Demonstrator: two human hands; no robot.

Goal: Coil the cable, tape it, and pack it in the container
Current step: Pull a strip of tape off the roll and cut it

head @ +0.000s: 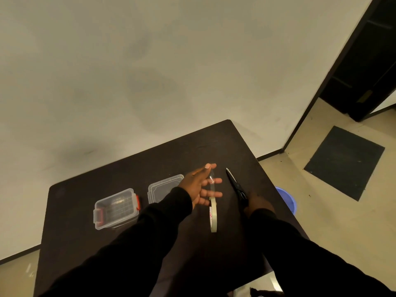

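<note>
My left hand (200,187) is raised over the dark table (85,189), thumb and forefinger pinching the end of a clear tape strip (212,179). The other fingers are spread. The strip runs down to the pale tape roll (213,214), seen edge-on just right of that hand. My right hand (258,205) grips the handles of black scissors (234,183), whose blades point up and away, to the right of the strip and apart from it. A clear container (116,207) with red latches stands open at the left. Something dark shows through its walls; I cannot tell whether it is the cable.
The container's clear lid (164,185) lies flat between the container and my left hand. A blue basin (288,199) sits on the floor beyond the table's right edge. A dark mat (345,162) lies by an open doorway at the right. A wall rises behind the table.
</note>
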